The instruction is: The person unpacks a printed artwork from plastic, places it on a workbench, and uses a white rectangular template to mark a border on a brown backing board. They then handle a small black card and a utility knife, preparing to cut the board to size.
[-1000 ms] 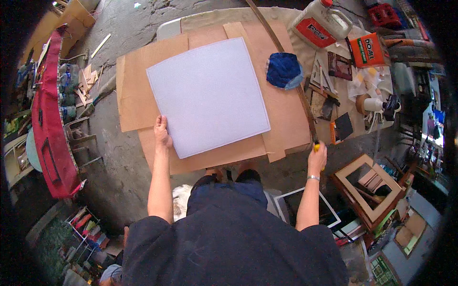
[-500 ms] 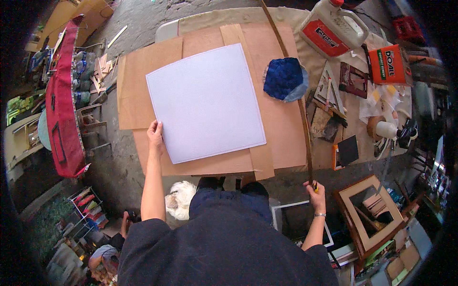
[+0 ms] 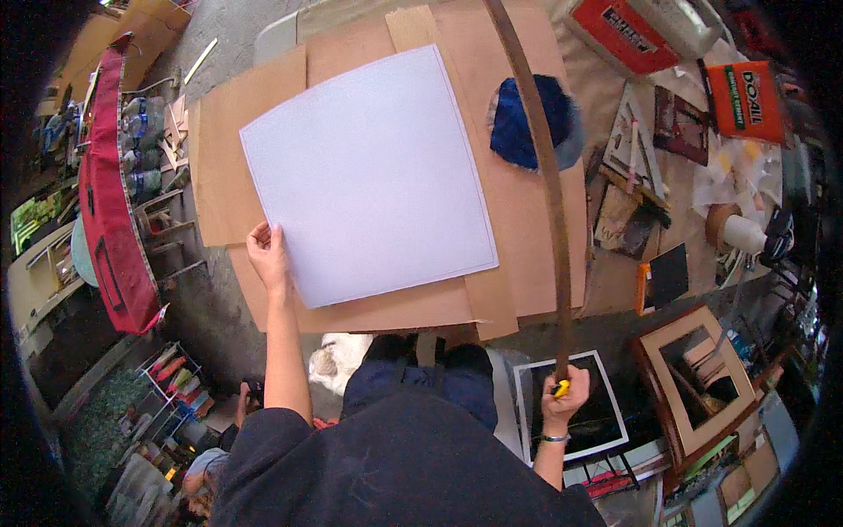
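Note:
A large white sheet (image 3: 373, 176) with a thin line drawn just inside its edges lies on brown cardboard (image 3: 544, 255). My left hand (image 3: 268, 252) pinches its left edge between thumb and fingers. In my right hand (image 3: 565, 400) is the near end of a long brown strip (image 3: 555, 220), seemingly wood. The strip runs away from me over the cardboard, right of the sheet, and passes in front of a round dark blue cloth pad (image 3: 518, 132). Also in that fist is a small yellow object (image 3: 561, 387), too little of it showing to name.
At the table's right are a white jug (image 3: 632, 35), an orange-red can (image 3: 745, 101), a white set square (image 3: 630, 149) and a small black panel (image 3: 665, 278). A wooden frame (image 3: 654, 360) stands below right. A white furry animal (image 3: 338, 362) is near my legs.
My right hand has drawn the brown strip toward me and a little left; it now crosses in front of the blue pad. The left hand still holds the sheet's edge. The whole view has shifted slightly.

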Tool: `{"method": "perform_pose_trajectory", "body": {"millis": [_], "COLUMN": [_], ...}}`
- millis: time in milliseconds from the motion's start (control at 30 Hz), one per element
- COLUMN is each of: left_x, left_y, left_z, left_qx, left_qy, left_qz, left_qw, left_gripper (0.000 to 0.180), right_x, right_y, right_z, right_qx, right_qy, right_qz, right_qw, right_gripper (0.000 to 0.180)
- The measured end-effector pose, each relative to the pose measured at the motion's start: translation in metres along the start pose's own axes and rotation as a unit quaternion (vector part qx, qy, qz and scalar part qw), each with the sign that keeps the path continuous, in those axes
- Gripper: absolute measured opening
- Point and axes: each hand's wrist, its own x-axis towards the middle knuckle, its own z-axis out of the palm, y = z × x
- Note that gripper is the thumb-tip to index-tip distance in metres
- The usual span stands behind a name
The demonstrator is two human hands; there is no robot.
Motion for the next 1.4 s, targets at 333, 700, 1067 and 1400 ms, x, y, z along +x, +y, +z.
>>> {"method": "perform_pose_trajectory", "body": {"millis": [333, 700, 1067, 1400], "left_x": [-0.034, -0.022, -0.007, -0.007], "left_y": [0.064, 0.156, 0.152, 0.151], "left_z": [0.047, 0.204, 0.222, 0.222], "left_qx": [0.199, 0.171, 0.227, 0.248], "left_qy": [-0.05, -0.298, -0.283, -0.289], "left_qz": [0.334, 0.528, 0.56, 0.541], "left_qw": [0.92, 0.776, 0.745, 0.75], "left_gripper": [0.043, 0.115, 0.132, 0.133], "right_x": [-0.031, -0.012, -0.017, -0.013], "right_y": [-0.03, -0.017, -0.01, -0.018], "right_z": [0.104, 0.124, 0.13, 0.121], "right_qx": [0.045, -0.011, -0.047, -0.048], "right_qy": [-0.006, 0.012, -0.005, -0.045], "right_qz": [-0.001, -0.033, -0.018, 0.0], "right_qw": [0.999, 0.999, 0.999, 0.998], "right_gripper": [0.017, 0.033, 0.043, 0.032]}}
